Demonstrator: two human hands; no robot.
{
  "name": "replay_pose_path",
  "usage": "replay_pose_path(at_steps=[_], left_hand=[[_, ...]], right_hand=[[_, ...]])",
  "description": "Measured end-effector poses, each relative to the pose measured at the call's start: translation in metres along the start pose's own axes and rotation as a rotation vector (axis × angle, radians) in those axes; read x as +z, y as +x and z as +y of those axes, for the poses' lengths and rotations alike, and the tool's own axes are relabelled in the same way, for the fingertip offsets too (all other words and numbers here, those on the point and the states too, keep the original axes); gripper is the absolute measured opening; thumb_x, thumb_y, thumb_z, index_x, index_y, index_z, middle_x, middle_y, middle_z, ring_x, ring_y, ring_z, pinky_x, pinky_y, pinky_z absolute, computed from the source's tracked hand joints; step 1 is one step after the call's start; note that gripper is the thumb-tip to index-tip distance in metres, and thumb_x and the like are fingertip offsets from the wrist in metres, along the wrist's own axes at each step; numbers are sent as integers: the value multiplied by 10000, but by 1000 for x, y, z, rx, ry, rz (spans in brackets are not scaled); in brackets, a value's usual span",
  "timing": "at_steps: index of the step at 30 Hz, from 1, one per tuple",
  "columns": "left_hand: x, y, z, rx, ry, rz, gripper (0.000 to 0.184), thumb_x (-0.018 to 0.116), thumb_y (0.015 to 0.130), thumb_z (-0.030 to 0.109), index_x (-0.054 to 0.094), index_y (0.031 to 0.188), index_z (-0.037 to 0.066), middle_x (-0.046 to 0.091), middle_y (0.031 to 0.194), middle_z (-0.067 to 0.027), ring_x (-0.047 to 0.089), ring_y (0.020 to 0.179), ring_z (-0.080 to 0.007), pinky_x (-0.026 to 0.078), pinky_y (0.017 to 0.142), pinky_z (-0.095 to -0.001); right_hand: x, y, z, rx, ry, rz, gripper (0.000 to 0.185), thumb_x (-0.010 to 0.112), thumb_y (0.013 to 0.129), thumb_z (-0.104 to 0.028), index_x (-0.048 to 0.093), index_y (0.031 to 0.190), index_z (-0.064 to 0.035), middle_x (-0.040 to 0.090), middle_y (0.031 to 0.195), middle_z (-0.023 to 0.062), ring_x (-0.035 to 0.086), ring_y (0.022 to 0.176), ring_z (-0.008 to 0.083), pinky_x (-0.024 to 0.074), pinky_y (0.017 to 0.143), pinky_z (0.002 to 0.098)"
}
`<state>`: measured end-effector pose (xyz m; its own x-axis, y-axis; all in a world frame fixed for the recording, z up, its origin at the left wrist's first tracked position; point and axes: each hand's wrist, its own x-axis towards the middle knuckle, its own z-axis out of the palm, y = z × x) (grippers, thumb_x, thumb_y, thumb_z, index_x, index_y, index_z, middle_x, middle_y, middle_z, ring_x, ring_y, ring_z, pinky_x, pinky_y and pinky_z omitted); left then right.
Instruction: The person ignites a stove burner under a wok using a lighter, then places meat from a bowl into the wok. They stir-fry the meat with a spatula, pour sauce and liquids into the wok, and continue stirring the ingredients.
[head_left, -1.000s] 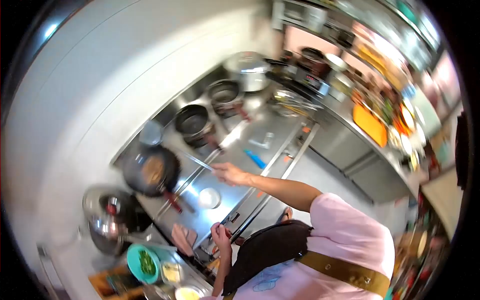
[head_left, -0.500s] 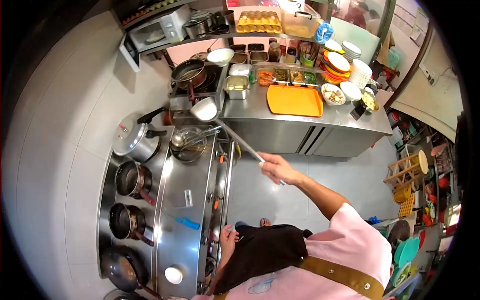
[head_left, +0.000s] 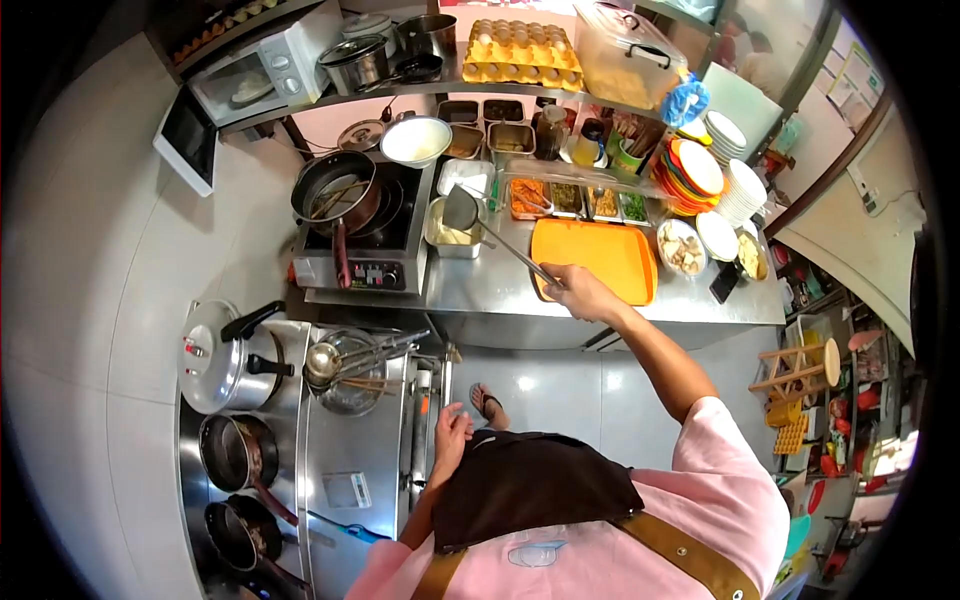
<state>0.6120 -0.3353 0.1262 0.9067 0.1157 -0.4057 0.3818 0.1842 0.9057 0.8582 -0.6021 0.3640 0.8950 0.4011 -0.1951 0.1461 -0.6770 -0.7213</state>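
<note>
My right hand (head_left: pixel 582 293) is closed around the long handle of a metal ladle (head_left: pixel 461 209). The ladle's bowl hangs tilted, its dull grey side showing, over a square metal container (head_left: pixel 457 249) with pale yellowish contents. Whether anything is left in the bowl is hidden. My right hand is above the near left part of an orange tray (head_left: pixel 597 262). Low beside the counter at my left, my left hand (head_left: pixel 453 437) holds nothing visible, its fingers loosely bent and apart.
A dark frying pan (head_left: pixel 338 190) with chopsticks in it sits on the induction cooker (head_left: pixel 384 272). A white bowl (head_left: pixel 416 141) stands behind the container. Stacked plates (head_left: pixel 690 178) are at the right; a pressure cooker (head_left: pixel 214 352) is at the left. An open microwave door (head_left: pixel 187 142) juts out.
My right hand has carried the ladle forward and right, from near the cooker's front to over the metal container. The bowl, upright and white inside before, is now tilted. My view has moved closer.
</note>
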Motion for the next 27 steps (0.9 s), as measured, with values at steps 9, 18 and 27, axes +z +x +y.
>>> replay_pose_path(at_steps=[9,18,27], left_hand=[[-23,109,84,59,-43,119,292,567,975,159,528,1245,54,639,858,-60,566,693,-91,483,609,-222],[1,144,101,36,-60,132,277,575,980,179,542,1228,61,629,838,-41,547,698,-89,473,632,-235],[18,169,108,43,-109,200,274,570,986,169,531,1229,50,627,842,-42,538,688,-82,470,625,-229]], right_hand=[[-62,66,-18,246,321,-165,416,521,973,-148,516,1367,-16,422,620,-33,383,443,69,328,395,258],[-93,136,-24,202,75,-44,220,489,929,-130,573,1092,-8,493,520,54,511,418,157,403,371,337],[-60,212,17,-57,-391,-73,246,571,825,-121,611,990,57,653,896,307,642,889,452,498,792,524]])
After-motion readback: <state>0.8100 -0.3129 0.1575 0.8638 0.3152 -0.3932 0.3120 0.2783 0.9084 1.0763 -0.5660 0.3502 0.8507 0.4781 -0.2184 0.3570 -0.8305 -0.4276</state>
